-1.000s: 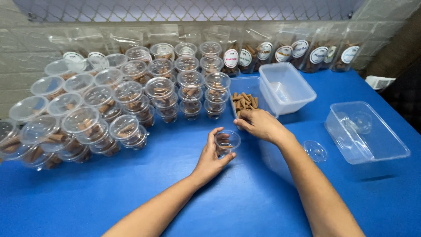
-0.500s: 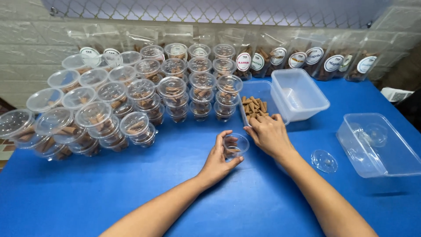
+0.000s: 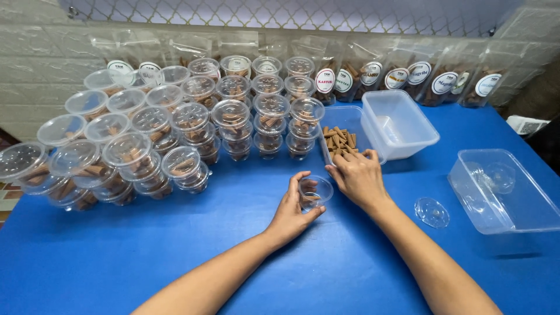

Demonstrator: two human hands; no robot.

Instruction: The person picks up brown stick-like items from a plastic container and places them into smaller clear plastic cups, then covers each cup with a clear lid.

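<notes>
My left hand (image 3: 291, 210) curls around a small clear plastic cup (image 3: 315, 192) standing on the blue table (image 3: 146, 256); a few brown sticks lie in the cup. Just right of the cup, my right hand (image 3: 357, 176) rests palm down, its fingers closed at the near end of a clear tray of brown sticks (image 3: 339, 140); whether they pinch any sticks is hidden. A loose clear lid (image 3: 431, 212) lies to the right of my right forearm.
Stacks of lidded clear cups filled with brown sticks (image 3: 175, 128) crowd the left and back. An empty clear tub (image 3: 398, 123) stands beside the stick tray, and a larger clear tub (image 3: 501, 189) at the right. Labelled pouches (image 3: 408, 76) line the back wall.
The view has shifted a little. My right hand has slid slightly back towards the stick tray, while my left hand stays around the small cup.
</notes>
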